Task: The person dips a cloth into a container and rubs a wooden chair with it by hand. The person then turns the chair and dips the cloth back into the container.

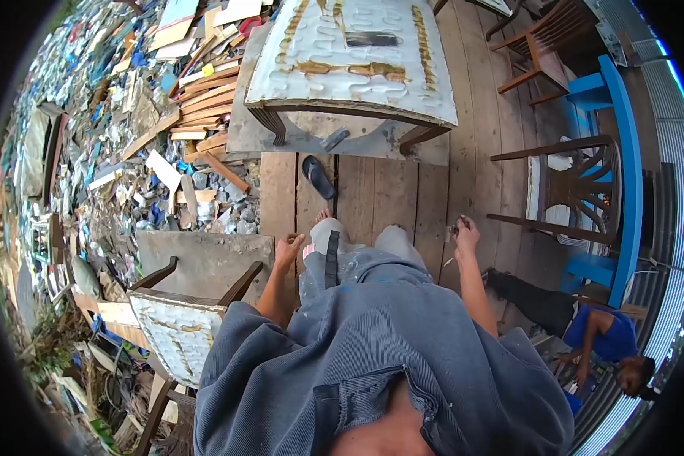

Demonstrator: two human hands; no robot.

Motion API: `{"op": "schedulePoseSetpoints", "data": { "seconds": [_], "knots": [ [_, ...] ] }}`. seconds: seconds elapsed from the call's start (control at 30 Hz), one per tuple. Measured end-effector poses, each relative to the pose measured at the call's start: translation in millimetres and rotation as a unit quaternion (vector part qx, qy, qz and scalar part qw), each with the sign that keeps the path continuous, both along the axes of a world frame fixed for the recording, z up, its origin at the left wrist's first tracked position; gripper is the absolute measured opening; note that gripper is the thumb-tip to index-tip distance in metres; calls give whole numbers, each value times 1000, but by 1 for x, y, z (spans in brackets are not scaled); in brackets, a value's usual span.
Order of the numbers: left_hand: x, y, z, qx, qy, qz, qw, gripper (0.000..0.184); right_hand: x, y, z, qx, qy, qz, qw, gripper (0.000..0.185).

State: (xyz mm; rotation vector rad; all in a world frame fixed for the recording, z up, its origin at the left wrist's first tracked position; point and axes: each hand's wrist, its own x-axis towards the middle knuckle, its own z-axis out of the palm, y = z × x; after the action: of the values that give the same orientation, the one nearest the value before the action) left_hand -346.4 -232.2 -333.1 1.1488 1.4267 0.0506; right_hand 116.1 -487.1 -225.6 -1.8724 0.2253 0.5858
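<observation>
My left hand [289, 249] hangs beside my left thigh, near the strap on my trousers [331, 258]. Its fingers are loosely bent and a little apart, with nothing visible in them. On the other side, my right hand [466, 232] is held over the plank floor with its fingers curled together. Something small and dark seems to be at its fingertips, too small to name. In front of me stands a chair or stool with a white padded seat [342, 57], marked by brown glue-like strips and a dark patch. A dark flip-flop [318, 177] lies before my feet.
A second white padded seat [176, 334] stands at lower left near a grey board [197, 258]. Scrap wood [209, 106] and litter spread along the left. Wooden chairs [585, 186] and a blue frame [627, 190] stand right. Another person [608, 334] is at lower right.
</observation>
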Motion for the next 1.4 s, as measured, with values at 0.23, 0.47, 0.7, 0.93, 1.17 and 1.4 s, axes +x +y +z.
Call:
{"op": "schedulePoseSetpoints", "data": {
  "seconds": [0.23, 0.47, 0.7, 0.93, 1.17, 1.4],
  "knots": [
    [28, 34, 9, -44, -67, -67, 994, 62, -56, -80, -28, -32, 38, -89, 995, 23],
    [81, 93, 32, 24, -33, -228, 973, 63, -171, -170, -45, -123, 68, -205, 969, 25],
    [134, 130, 55, 50, -19, -316, 947, 66, -252, -196, -65, -128, 75, -298, 943, 30],
    [160, 114, 57, 141, -18, -433, 890, 69, -249, -195, -92, -65, 83, -317, 943, 27],
    [196, 86, 83, 194, -11, -505, 841, 70, -224, -186, -66, -20, 104, -351, 930, 20],
    [221, 71, 97, 213, 5, -516, 829, 68, -251, -221, -113, -16, 136, -366, 920, 21]
  ]
}}
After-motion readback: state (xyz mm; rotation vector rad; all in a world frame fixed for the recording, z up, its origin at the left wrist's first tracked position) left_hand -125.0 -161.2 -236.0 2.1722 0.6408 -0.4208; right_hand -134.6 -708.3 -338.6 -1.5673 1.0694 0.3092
